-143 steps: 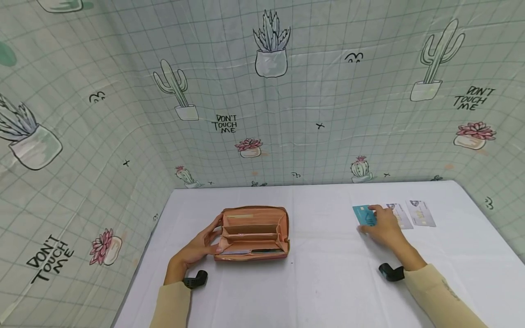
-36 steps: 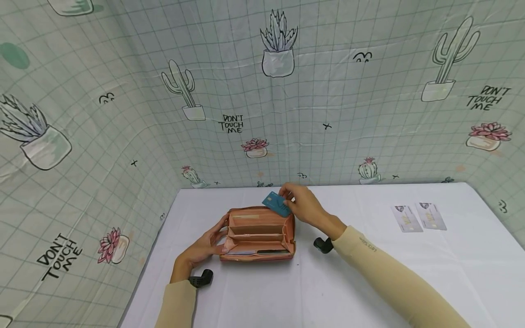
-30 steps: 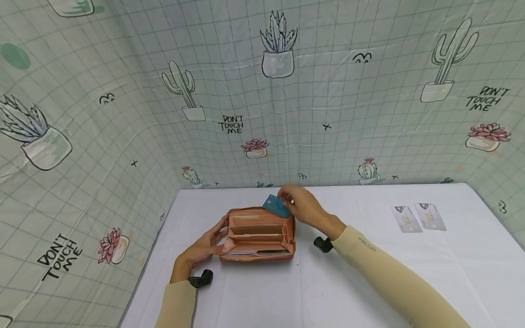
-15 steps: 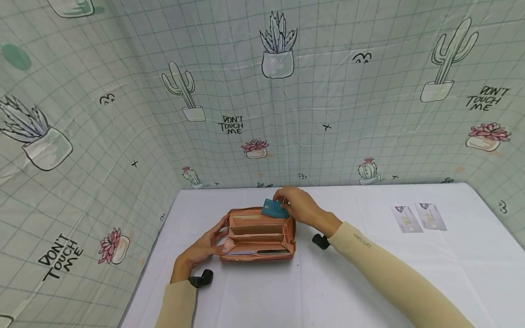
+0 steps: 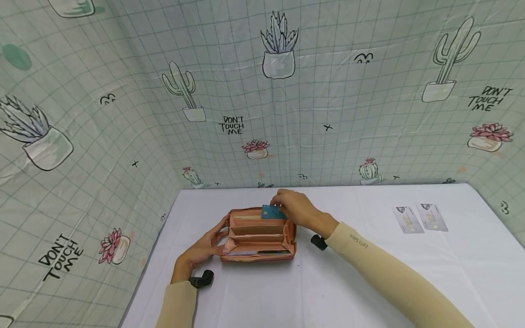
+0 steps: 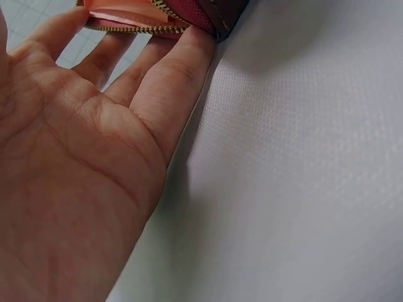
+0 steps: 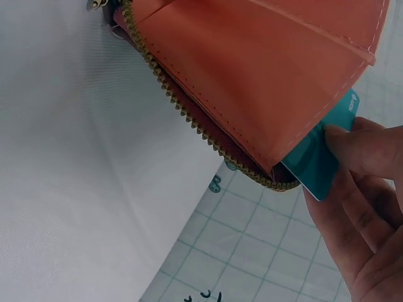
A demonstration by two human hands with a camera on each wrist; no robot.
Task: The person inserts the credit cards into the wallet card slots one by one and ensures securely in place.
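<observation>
An orange-brown zip-around wallet [image 5: 257,238] stands unzipped on the white table, its compartments facing up. My left hand [image 5: 205,243] holds it by the left side, thumb at the near corner and fingers along the end; the left wrist view has fingertips at the brass zip. My right hand [image 5: 296,207] pinches a teal bank card [image 5: 271,212] between thumb and fingers at the wallet's far right. In the right wrist view, the lower part of the teal card [image 7: 321,151] is hidden behind the wallet's inner panel, while its upper edge sticks out.
Two silver-grey cards [image 5: 408,220] lie side by side on the table's right. More cards [image 5: 272,252] show in the wallet's near slots. A patterned cloth [image 5: 311,100] with cactus drawings hangs behind the white table [image 5: 348,282].
My right hand has picked the teal card off the table's right side and carried it left to the wallet. Lately the card has levelled and sunk lower behind the far panel. The left hand stays.
</observation>
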